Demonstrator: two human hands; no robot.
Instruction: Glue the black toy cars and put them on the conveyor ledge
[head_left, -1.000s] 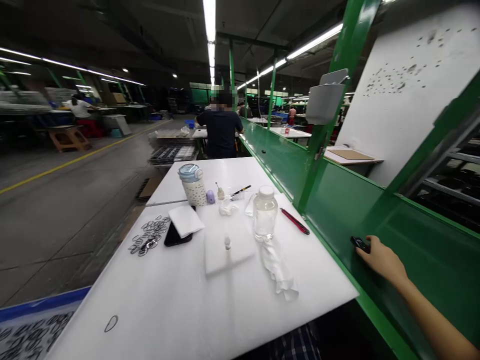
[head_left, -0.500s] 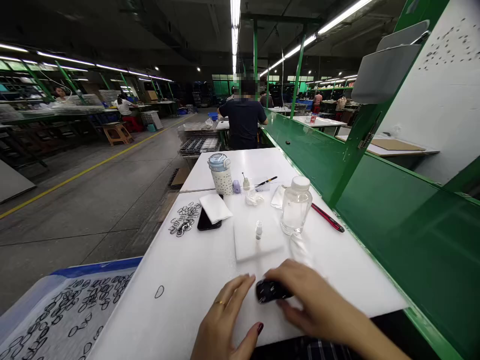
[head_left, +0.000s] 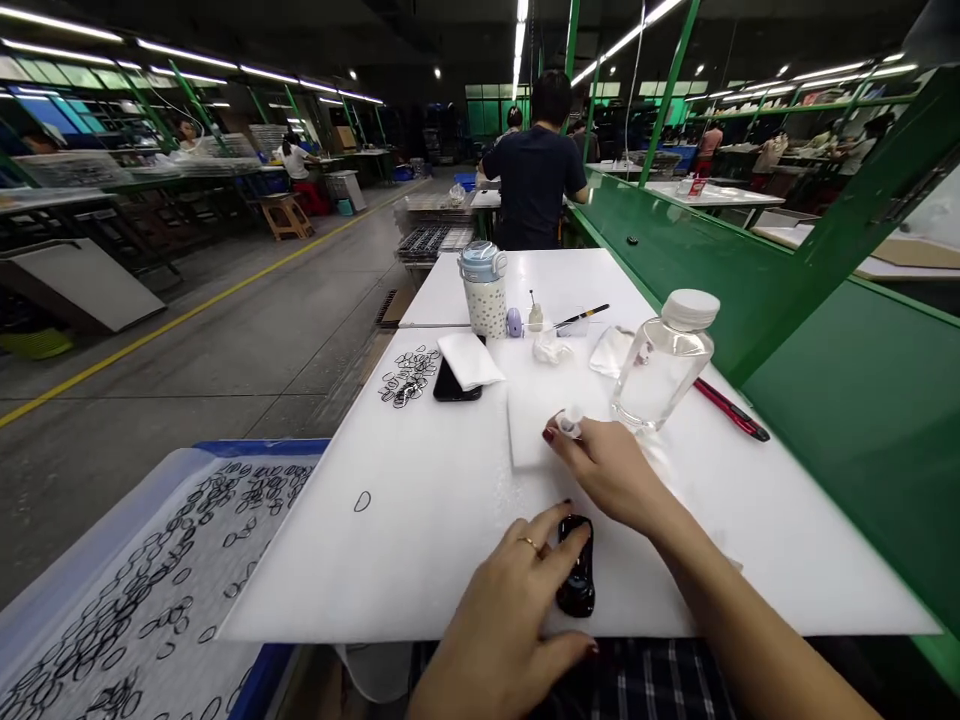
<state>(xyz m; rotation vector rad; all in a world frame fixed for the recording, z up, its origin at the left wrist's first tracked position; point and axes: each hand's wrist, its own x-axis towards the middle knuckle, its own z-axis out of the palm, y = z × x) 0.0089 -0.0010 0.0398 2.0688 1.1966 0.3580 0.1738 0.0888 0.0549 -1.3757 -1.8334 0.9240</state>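
The left hand (head_left: 510, 610) rests on the near edge of the white table (head_left: 420, 540), its index finger and thumb pinching a small glossy black part (head_left: 577, 578) that lies flat on the surface; the remaining fingers are relaxed. The part appears to be rigid moulded plastic, light, with a polished face that is likely slippery and easily marked; grip should be taken on its narrow side edges, as the left hand does now. The right hand (head_left: 611, 470) reaches forward, fingertips closed on the cap of a small dropper vial (head_left: 570, 425) standing on a white pad (head_left: 536, 420). The vial looks light, hard and top-heavy, so it may tip; holding it low on the body would be steadier. Just beside the right hand stands a clear plastic bottle (head_left: 660, 370), tilted in this view. Nearby lie a red pen (head_left: 731, 410), a phone (head_left: 454, 388) and loose black rings (head_left: 406, 375).
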